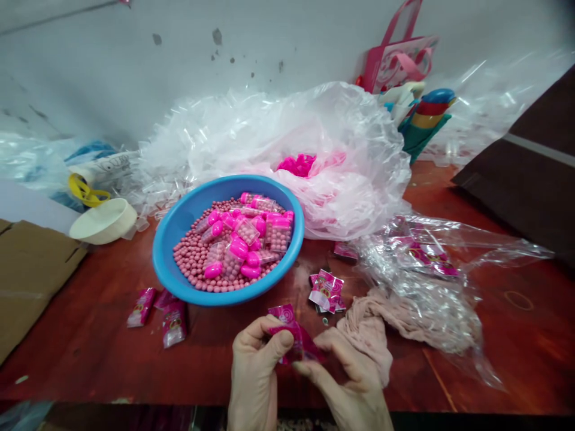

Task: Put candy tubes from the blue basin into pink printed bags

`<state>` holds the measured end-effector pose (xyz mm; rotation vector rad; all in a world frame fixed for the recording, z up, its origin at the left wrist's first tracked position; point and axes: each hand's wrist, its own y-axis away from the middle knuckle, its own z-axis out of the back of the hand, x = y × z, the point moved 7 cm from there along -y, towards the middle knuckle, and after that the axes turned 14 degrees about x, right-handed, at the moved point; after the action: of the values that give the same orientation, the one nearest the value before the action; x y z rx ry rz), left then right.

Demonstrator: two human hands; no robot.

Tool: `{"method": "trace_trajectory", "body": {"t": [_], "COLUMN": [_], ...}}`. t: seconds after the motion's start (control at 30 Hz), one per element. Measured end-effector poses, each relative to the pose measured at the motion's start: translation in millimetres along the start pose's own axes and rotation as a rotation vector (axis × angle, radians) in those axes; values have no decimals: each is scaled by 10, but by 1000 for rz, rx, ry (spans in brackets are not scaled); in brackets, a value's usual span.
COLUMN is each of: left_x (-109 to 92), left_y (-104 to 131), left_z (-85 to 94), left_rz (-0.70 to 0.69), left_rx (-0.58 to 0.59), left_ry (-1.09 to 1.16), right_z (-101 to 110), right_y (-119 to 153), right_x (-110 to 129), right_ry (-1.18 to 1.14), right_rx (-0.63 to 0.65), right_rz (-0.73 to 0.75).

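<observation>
Both hands meet at the front edge of a red-brown table [90,335]. My left hand [254,371] and my right hand [354,383] pinch the same small pink printed sachet [290,326] between thumbs and fingers. Just beyond sits a blue basin [179,221] filled with small pink candy balls and several clear tubes with pink caps. A small stack of pink sachets [326,291] lies to the right of the basin. Three more sachets [162,311] lie to the basin's front left.
A big clear plastic bag [323,149] with pink caps inside lies behind the basin. Crumpled clear film [426,263] and a beige cloth [366,329] lie at right. A cream bowl [103,220], cardboard [31,269], a yellow tape roll [85,191], stacked coloured cups [426,120] and a pink bag [398,60] surround them.
</observation>
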<state>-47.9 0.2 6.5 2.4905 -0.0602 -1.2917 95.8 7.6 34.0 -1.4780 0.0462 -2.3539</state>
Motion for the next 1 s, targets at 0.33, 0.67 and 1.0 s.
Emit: {"method": "trace_trajectory", "body": {"t": [0.33, 0.67, 1.0], "left_x": [-358, -670, -951], "left_y": [108, 189, -27], "left_z": [39, 336, 664], "left_rz": [-120, -217, -243], "left_rx": [44, -89, -204], "left_ry": [63, 48, 162], "right_z": [-218, -384, -402], "right_y": [-152, -334, -1175], "right_x": [121, 703, 606], "right_ry": [-481, -92, 556], "right_rx": [3, -22, 248], "right_rz": [-27, 401, 370]}}
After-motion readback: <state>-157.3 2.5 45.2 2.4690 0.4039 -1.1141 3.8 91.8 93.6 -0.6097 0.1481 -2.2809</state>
